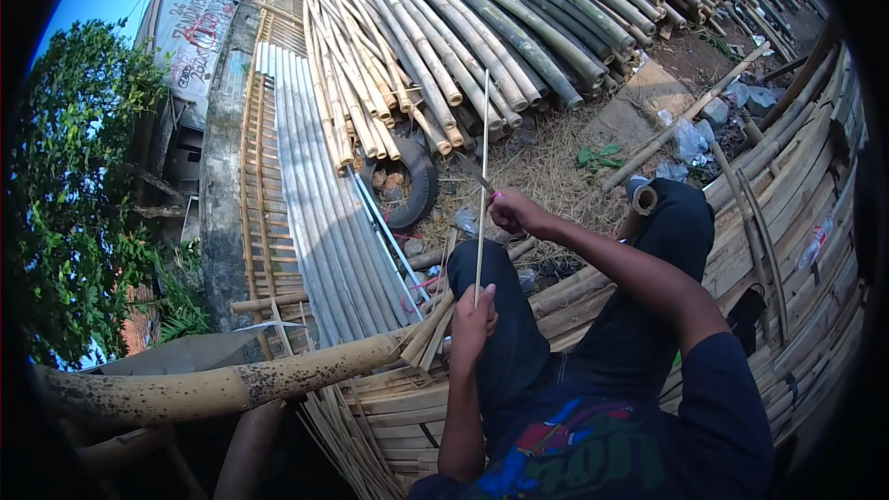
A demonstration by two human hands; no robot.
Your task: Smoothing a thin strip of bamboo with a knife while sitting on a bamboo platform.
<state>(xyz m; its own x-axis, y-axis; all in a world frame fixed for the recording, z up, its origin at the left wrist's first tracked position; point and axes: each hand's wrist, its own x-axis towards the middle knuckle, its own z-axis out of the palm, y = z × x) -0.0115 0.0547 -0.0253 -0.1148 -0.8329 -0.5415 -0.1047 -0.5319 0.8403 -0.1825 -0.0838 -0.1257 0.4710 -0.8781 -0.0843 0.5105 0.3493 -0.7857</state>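
Note:
My left hand (472,324) is closed around the lower end of a thin, pale bamboo strip (483,139), which stands nearly upright in front of my left knee. My right hand (515,212) grips a knife (475,172) by its pink handle. The dark blade points up and to the left, close against the strip at about its middle. Whether the edge touches the strip I cannot tell. Both hands are above my lap and left thigh.
Long bamboo poles (519,9) lie stacked ahead. An old tyre (419,187) and corrugated sheets (306,194) are at the left. A thick spotted bamboo pole (194,389) crosses the lower left. Split bamboo slats (815,315) lie at the right, near plastic litter (691,141).

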